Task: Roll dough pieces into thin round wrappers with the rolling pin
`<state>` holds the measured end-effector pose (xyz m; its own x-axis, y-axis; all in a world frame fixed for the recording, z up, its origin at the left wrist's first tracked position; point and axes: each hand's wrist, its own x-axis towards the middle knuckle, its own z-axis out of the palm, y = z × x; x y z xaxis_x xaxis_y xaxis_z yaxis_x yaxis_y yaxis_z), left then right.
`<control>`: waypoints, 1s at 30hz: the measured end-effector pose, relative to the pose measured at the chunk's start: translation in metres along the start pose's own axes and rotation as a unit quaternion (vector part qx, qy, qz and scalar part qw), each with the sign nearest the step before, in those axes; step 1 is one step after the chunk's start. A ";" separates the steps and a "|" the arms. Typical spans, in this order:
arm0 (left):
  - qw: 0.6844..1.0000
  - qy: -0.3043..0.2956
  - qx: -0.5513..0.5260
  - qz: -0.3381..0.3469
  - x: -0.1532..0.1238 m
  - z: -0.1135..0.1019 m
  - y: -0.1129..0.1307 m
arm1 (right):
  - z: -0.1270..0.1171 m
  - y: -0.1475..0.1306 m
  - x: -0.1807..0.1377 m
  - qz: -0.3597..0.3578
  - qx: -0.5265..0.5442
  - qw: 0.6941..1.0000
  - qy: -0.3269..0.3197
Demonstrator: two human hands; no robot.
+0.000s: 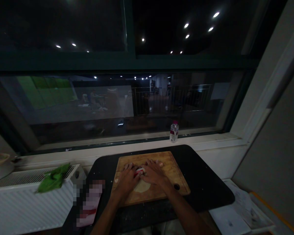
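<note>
A wooden cutting board lies on a black tabletop, with a flat pale piece of dough near its middle. My left hand and my right hand are side by side over a red-and-white, roughly cylindrical thing just beyond the dough. Their fingers curl forward over it, and its exact kind is hard to make out in the dim light. Part of it shows between the hands; the rest is covered. A small pale lump sits at the board's left edge.
Left of the board lies a partly pixelated pinkish pack on the black table. A water bottle stands on the windowsill. A green cloth drapes over the white radiator, beside a bowl. Papers lie at right.
</note>
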<state>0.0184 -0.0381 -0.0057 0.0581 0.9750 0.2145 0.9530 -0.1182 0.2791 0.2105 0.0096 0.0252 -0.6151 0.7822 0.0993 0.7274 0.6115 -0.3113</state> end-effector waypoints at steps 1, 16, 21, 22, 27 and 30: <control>1.000 -0.001 0.002 0.001 -0.001 0.000 0.000 | -0.001 -0.001 0.000 -0.001 -0.004 1.000 0.000; 1.000 -0.015 0.018 -0.009 0.000 0.003 -0.002 | 0.001 -0.002 0.004 -0.001 0.007 1.000 0.013; 0.999 -0.026 0.024 -0.004 0.000 0.000 -0.001 | 0.004 0.000 0.003 -0.003 0.000 1.000 0.026; 0.999 -0.028 0.024 -0.001 0.000 -0.001 0.000 | 0.005 0.001 0.001 -0.002 -0.003 1.000 0.029; 0.999 -0.025 0.017 0.012 -0.004 -0.005 0.005 | 0.014 0.005 -0.011 -0.003 -0.019 0.998 0.053; 0.999 -0.022 0.013 0.019 -0.006 -0.008 0.006 | 0.016 0.006 -0.019 -0.003 -0.019 0.998 0.062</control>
<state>0.0211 -0.0464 0.0025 0.1068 0.9773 0.1830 0.9571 -0.1509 0.2473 0.2222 -0.0035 0.0062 -0.5789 0.7854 0.2190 0.7357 0.6189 -0.2751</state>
